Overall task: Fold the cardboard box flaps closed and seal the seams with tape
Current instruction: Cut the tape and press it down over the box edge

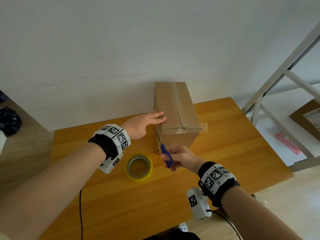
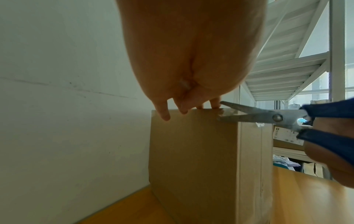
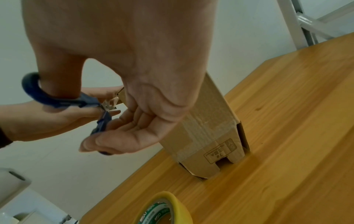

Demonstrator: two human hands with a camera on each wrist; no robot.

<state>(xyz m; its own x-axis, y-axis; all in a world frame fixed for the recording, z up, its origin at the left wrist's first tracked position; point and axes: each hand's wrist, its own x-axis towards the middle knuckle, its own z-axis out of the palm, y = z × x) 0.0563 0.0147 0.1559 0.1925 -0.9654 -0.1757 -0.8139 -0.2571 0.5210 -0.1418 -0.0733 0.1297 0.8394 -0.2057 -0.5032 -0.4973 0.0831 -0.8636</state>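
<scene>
A closed cardboard box [image 1: 174,115] stands on the wooden table [image 1: 225,153], with clear tape [image 1: 180,99] along its top seam. My left hand [image 1: 159,117] presses flat on the box's top left edge, fingers straight; its fingertips [image 2: 165,116] hang over that edge. My right hand [image 1: 173,160] grips blue-handled scissors [image 1: 165,153], thumb through one loop [image 3: 30,84]. The scissor blades [image 2: 249,115] stand apart at the box's near top corner, around a bit of clear tape. A yellow tape roll [image 1: 138,168] lies flat on the table in front of the box.
The box stands close to the white wall [image 1: 121,58] behind the table. A white metal shelf frame [image 1: 277,80] stands to the right, with a labelled carton [image 1: 308,116] on the floor beyond it. A black cable [image 1: 80,213] runs over the table's near left.
</scene>
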